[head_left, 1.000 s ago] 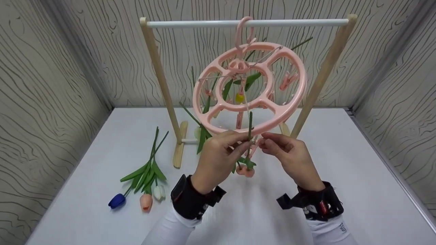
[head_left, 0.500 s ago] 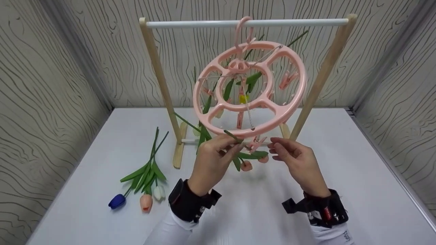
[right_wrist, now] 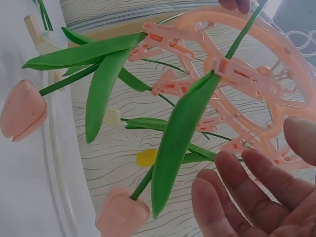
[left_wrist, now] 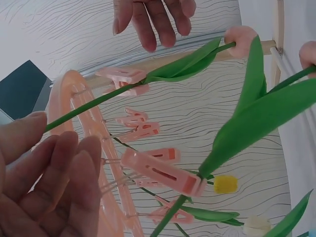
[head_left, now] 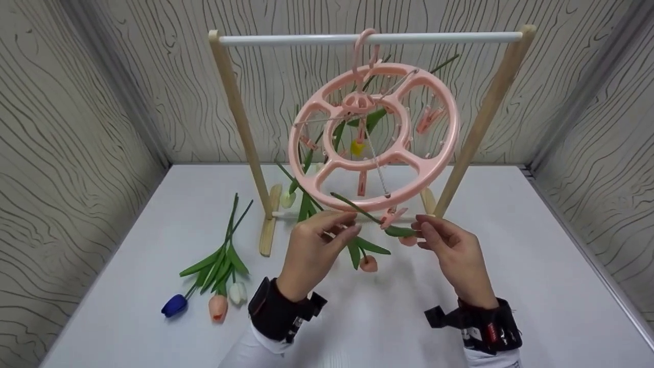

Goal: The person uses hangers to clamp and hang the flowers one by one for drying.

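A round pink clip hanger hangs tilted from a bar. At its near edge, a pink clip grips the stem of a peach tulip, which lies aslant with its flower to the right. My left hand is just below the stem's free end, fingers loosely bent and apart from the thumb. Beside the flower is my right hand; in the right wrist view its fingers are spread with nothing between them. Another peach tulip hangs lower, from a neighbouring clip.
A wooden stand with a white bar bears the hanger. Blue, peach and white tulips lie on the white table at left. A yellow tulip hangs farther back; an unused clip dangles at right.
The stem has swung from upright to aslant, its flower now to the right. My left fingers have let go of the stem. The right hand has drawn away from the clip, slightly right and down.
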Demonstrator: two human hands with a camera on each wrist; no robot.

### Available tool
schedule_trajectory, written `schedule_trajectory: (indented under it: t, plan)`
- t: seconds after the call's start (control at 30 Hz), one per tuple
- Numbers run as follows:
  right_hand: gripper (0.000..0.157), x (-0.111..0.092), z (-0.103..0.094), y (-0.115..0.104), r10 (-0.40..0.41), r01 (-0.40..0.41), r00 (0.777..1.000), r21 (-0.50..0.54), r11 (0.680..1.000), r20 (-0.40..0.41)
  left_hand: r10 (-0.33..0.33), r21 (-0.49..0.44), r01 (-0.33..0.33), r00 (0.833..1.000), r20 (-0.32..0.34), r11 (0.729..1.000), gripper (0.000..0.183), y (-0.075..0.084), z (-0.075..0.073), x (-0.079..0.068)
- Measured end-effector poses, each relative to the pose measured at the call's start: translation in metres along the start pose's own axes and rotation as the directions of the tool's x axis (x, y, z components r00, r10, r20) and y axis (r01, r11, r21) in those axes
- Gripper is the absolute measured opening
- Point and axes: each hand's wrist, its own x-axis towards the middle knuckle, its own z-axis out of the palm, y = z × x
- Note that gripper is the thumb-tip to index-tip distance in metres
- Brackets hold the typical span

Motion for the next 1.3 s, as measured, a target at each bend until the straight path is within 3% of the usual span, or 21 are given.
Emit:
schedule_trajectory:
  t: [0.2,0.4,0.5,0.57,0.63,0.7,0.83,0.93,1.03,1.1,1.17,1.3]
  plan:
    - [0.038,0.003,-0.002,0.001,-0.04,0.038,0.999,-0.047,0.998,-0.031,-0.011,0.055,0.015,0.998,-0.056,0.998,0.022,-0.016,-0.019,-0.012]
    - [0.038,0.0,-0.006,0.006,-0.021,0.02,1.0,-0.074,0.997,-0.023,-0.068,0.169,0.092,0.988,-0.142,0.981,0.016,-0.041,-0.061,-0.033]
    - [0.04,0.001,-0.015,0.008,-0.016,0.014,1.0,-0.132,0.991,-0.01,-0.128,0.2,0.176,0.964,-0.233,0.964,0.013,-0.055,-0.09,-0.041]
    - [0.041,0.003,-0.023,0.008,-0.01,0.01,1.0,-0.187,0.982,-0.004,-0.188,0.207,0.258,0.934,-0.304,0.944,0.014,-0.066,-0.111,-0.044]
    - [0.043,0.003,-0.033,0.008,-0.003,0.001,1.0,-0.243,0.97,-0.008,-0.273,0.226,0.37,0.889,-0.368,0.901,0.018,-0.078,-0.132,-0.047]
    - [0.044,0.003,-0.042,0.008,0.003,-0.008,1.0,-0.292,0.956,-0.017,-0.366,0.244,0.482,0.841,-0.398,0.842,0.024,-0.091,-0.15,-0.05]
    - [0.045,0.002,-0.059,0.01,0.007,-0.025,0.999,-0.349,0.937,-0.052,-0.552,0.286,0.645,0.759,-0.346,0.708,0.038,-0.115,-0.173,-0.062]
    - [0.044,0.001,-0.067,0.011,0.001,-0.028,0.997,-0.37,0.929,-0.071,-0.636,0.358,0.697,0.716,-0.289,0.621,0.043,-0.128,-0.177,-0.071]
    - [0.042,-0.001,-0.073,0.01,-0.011,-0.021,0.997,-0.381,0.924,-0.082,-0.681,0.46,0.708,0.685,-0.26,0.537,0.045,-0.136,-0.172,-0.075]
    - [0.041,-0.001,-0.076,0.009,-0.02,-0.015,0.996,-0.378,0.926,-0.088,-0.696,0.508,0.704,0.672,-0.252,0.496,0.046,-0.138,-0.167,-0.075]
    - [0.039,-0.002,-0.077,0.008,-0.028,-0.008,0.995,-0.377,0.926,-0.091,-0.709,0.523,0.704,0.663,-0.241,0.481,0.046,-0.137,-0.162,-0.074]
    - [0.037,-0.005,-0.079,0.007,-0.032,-0.004,0.996,-0.385,0.923,-0.088,-0.704,0.532,0.69,0.673,-0.225,0.49,0.042,-0.133,-0.154,-0.07]
